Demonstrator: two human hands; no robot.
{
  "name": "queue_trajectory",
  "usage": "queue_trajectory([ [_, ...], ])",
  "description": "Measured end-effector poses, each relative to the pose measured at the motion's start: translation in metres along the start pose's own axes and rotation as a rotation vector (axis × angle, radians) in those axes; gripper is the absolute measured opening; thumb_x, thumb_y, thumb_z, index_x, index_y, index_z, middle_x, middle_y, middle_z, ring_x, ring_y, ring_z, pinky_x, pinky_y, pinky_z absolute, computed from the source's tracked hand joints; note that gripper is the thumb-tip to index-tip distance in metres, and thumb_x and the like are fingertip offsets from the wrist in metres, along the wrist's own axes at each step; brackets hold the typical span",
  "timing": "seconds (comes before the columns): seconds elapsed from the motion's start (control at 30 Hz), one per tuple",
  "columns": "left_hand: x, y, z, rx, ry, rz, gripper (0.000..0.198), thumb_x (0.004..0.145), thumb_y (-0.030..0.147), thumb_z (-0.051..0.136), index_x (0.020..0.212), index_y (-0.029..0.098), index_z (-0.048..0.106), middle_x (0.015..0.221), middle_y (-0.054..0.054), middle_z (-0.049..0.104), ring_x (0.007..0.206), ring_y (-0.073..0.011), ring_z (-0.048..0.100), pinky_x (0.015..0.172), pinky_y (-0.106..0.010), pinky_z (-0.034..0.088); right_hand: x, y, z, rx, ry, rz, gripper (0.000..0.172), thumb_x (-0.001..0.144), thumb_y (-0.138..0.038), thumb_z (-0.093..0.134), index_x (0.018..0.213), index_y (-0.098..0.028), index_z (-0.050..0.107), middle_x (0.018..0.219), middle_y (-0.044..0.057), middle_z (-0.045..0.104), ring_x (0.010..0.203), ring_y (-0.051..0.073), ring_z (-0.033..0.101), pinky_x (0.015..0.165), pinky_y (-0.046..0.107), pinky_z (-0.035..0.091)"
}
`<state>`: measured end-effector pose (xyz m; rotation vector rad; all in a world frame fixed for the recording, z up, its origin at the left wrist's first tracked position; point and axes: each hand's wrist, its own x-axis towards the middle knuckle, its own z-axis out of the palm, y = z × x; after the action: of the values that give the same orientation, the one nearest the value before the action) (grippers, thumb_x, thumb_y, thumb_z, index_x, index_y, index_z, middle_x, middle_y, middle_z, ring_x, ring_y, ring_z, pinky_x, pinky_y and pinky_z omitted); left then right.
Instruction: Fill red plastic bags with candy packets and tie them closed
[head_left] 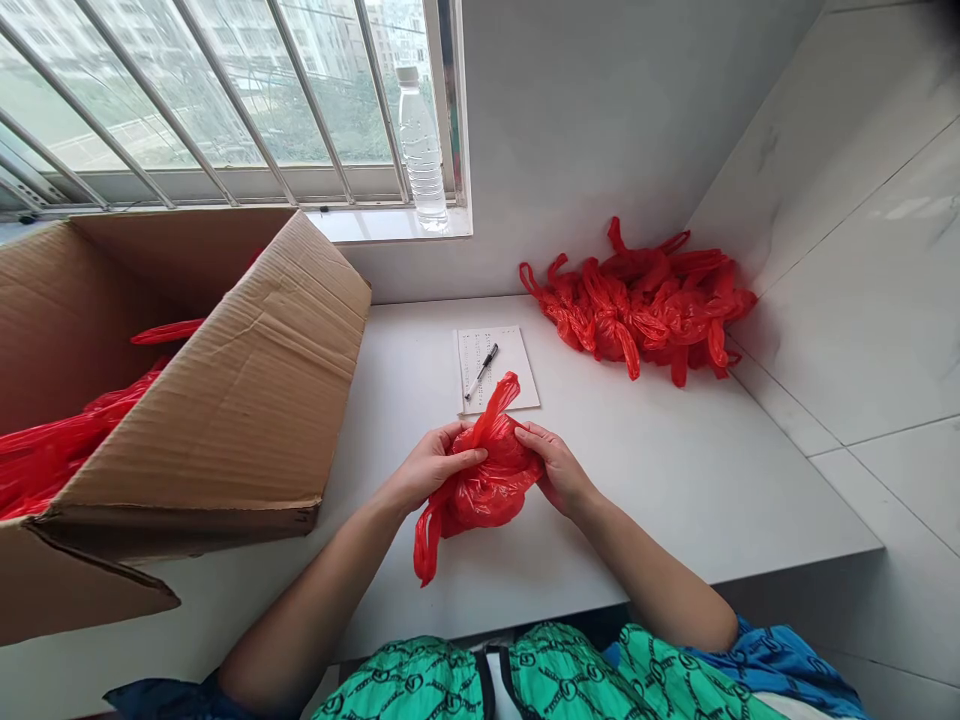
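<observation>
A crumpled red plastic bag is held between both hands above the white table, one handle loop pointing up and another hanging down at the lower left. My left hand grips its left side, thumb on top. On the right side, my right hand pinches the bag between thumb and fingers. Just beyond the bag lies a sheet of paper or notepad with writing, and a black and clear pen rests on it. A pile of bunched red bags sits at the back right against the wall.
A large open cardboard box stands at the left, with more red plastic bags inside. A clear bottle with a white cap stands on the sill of a barred window. The white table meets tiled wall at the right.
</observation>
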<state>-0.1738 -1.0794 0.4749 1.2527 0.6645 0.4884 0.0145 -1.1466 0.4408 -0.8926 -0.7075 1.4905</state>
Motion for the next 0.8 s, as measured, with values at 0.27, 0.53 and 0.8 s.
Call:
queue_trajectory([
  [0.27,-0.03,-0.003,0.009,1.024,0.272,0.318,0.045,0.079,0.05,0.072,0.114,0.023,0.06,0.119,-0.008,0.062,0.108,-0.0274,0.059,0.091,-0.037,0.047,-0.009,-0.003,0.001,-0.059,0.061,-0.041,0.04,0.086,-0.055,0.064,0.105,-0.02,0.067,0.1,0.005,0.072,0.093,0.024,0.066,0.083,0.034,0.052],
  [0.53,-0.046,-0.01,0.015,0.57,0.099,0.241,0.032,0.097,0.044,0.046,0.09,0.016,0.059,0.08,-0.001,0.058,0.07,-0.0131,0.05,0.065,-0.022,0.041,-0.013,0.018,-0.019,-0.185,0.119,-0.048,0.035,0.084,-0.055,0.067,0.09,-0.021,0.069,0.077,0.0,0.066,0.066,0.016,0.056,0.057,0.026,0.045],
  [0.8,-0.127,0.059,0.022,0.175,0.174,0.304,0.047,0.09,0.06,0.055,0.091,0.014,0.065,0.083,-0.005,0.062,0.069,-0.0143,0.055,0.061,-0.023,0.045,-0.002,0.032,-0.052,-0.273,0.275,-0.038,0.05,0.078,-0.067,0.066,0.077,-0.018,0.071,0.062,0.002,0.059,0.055,0.014,0.05,0.051,0.026,0.044],
])
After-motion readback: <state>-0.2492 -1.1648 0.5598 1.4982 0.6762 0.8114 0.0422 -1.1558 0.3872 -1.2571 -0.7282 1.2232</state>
